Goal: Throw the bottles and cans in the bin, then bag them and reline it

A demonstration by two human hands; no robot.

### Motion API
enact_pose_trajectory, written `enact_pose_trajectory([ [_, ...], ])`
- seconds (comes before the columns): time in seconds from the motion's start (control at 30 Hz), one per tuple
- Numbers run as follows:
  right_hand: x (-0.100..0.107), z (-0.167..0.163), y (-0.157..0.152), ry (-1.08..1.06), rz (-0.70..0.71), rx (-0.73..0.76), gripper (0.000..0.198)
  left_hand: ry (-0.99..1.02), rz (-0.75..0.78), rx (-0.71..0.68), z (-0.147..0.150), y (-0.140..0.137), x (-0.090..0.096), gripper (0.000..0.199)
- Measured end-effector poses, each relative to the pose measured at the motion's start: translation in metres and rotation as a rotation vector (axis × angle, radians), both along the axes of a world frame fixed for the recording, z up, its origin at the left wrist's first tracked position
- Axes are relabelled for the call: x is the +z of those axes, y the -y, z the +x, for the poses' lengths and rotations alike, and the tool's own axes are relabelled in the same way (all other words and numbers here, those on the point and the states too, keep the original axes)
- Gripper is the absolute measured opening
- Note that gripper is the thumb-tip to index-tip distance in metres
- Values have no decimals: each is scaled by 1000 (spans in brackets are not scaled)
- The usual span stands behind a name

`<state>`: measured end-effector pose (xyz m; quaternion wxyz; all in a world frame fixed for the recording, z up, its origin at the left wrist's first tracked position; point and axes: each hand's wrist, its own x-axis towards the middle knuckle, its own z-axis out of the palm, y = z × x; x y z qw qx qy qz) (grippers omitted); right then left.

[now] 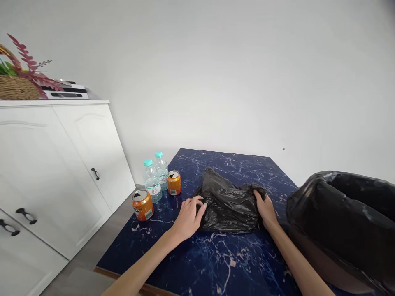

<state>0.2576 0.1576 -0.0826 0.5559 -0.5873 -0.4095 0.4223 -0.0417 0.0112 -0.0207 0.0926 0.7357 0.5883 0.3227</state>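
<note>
Lying crosswise: black bag [231, 207]. Your right hand [265, 207] grips its right end; your left hand [188, 218] meets the left, grip unclear.

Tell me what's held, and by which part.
Black plastic bag: right hand grips its right end; left hand is at its left end, grip unclear.
</note>
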Motion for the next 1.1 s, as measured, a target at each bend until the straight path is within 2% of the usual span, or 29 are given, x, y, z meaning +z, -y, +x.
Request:
enact_pose_trajectory([
  [0.13,13,3,28,0,-37,84,53,182,-119,-36,13,14,16,44],
  [0.27,37,12,66,66,10,154,77,441,-238,-145,23,26,27,64],
  [0.37,53,19,92,231,107,214,98,581,-249,-149,25,37,32,54],
  [0.5,58,23,123,542,205,199,104,670,-209,-43,17,67,44,44],
  [0.6,58,21,148,697,245,146,101,600,-206,40,6,98,49,46],
  [0.7,68,15,177,869,399,90,89,390,-196,96,-7,125,48,53],
  [0.8,85,10,200,980,583,26,73,114,-47,148,-14,136,50,60],
  [0.87,93,8,208,992,648,66,66,-23,50,139,-12,134,56,60],
  [0.97,87,4,204,981,678,214,57,-101,3,-31,2,119,66,57],
  [1.1,55,-2,182,1004,599,370,51,-120,-146,-299,26,81,63,55],
])
